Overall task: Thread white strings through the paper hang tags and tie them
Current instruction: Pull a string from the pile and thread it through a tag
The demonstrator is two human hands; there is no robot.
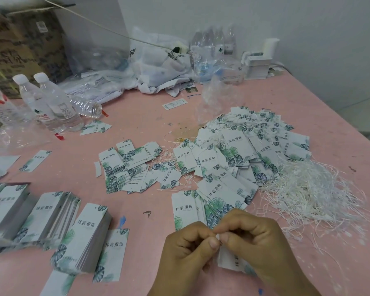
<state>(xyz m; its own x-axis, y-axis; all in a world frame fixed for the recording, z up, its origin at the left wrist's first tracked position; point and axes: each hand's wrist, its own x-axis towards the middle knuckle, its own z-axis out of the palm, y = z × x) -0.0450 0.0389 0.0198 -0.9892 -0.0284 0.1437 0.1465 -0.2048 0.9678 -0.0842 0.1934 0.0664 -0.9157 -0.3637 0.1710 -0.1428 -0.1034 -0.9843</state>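
Both hands, left hand [188,246] and right hand [250,238], curl fingertip-to-fingertip, pinching a hang tag [230,260].

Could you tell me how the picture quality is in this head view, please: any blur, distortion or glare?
Head view: soft, even light, no hard glare; wide-angle bending at the edges; stacked tags at left smeared by blur; both hands and the string heap reasonably sharp.

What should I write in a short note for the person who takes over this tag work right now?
Left hand and right hand: fingers pinch one string end together above a held hang tag.
Loose white strings lie to the right on the pink table.
Done: strung tags piled ahead.
Left: stacked tags at left, without strings as far as visible.
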